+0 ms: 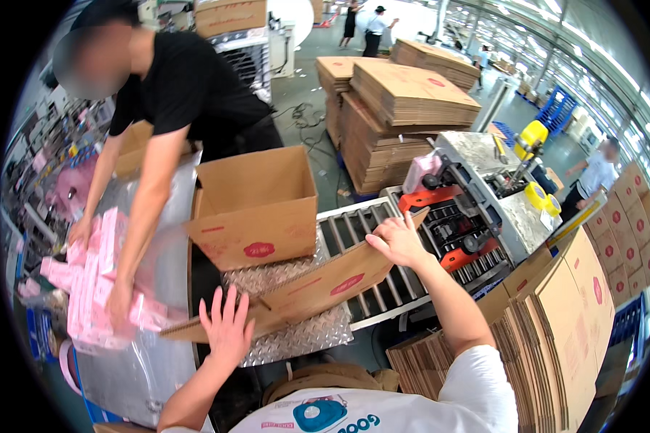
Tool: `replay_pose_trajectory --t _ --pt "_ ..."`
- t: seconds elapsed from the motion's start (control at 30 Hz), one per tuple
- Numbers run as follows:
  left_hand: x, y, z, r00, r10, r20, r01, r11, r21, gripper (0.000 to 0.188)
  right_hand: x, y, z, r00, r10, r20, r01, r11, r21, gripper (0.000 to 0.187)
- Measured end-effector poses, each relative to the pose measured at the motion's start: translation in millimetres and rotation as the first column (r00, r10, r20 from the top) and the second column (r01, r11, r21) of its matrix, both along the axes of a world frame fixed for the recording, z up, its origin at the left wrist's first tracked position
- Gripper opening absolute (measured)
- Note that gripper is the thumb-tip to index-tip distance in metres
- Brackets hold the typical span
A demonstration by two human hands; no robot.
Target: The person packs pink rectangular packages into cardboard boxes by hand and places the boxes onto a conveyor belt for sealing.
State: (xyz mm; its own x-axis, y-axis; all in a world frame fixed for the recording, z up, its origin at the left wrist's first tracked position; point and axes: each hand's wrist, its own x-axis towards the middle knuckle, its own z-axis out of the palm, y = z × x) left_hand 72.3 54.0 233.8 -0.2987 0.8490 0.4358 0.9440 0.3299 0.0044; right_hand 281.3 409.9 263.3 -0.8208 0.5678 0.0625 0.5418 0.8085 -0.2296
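In a large hall point(588, 54), beside a surface point(133, 386) bearing pink packs point(90, 299), a flat box point(314, 292) tilts over rollers point(343, 229) and a metal plate point(303, 345), right hand point(397, 242) clamped on its top edge, left hand point(227, 326) spread at its left end.

Grey-green floor point(302, 81), dark cables point(301, 113) across it; bright strip lights point(552, 6) overhead; blue pallets point(556, 108) beyond.

Brown carton point(307, 289), red emblem point(348, 283)

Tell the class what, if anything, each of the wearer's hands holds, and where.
The right hand holds the flat carton by its upper edge, near the right end. The left hand is spread open at the carton's left part, gripping nothing.
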Motion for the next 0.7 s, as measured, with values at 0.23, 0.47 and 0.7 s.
replay_pose_trajectory --t 0.23,0.47,0.7 --pt "15 -20 -11 0.945 -0.229 0.234 0.193 0.967 0.167 0.015 10 62 11 0.891 0.046 0.452 -0.013 0.997 -0.074 0.034" --pt "4 23 34 0.697 -0.660 0.281 0.513 0.733 0.447 0.025 26 39 49 0.903 -0.250 0.348 0.142 0.941 0.307 0.034" --pt "33 61 -104 0.624 -0.650 0.434 0.781 0.510 -0.359 0.028 26 -62 -48 0.691 0.409 0.596 -0.069 0.858 -0.509 0.056"
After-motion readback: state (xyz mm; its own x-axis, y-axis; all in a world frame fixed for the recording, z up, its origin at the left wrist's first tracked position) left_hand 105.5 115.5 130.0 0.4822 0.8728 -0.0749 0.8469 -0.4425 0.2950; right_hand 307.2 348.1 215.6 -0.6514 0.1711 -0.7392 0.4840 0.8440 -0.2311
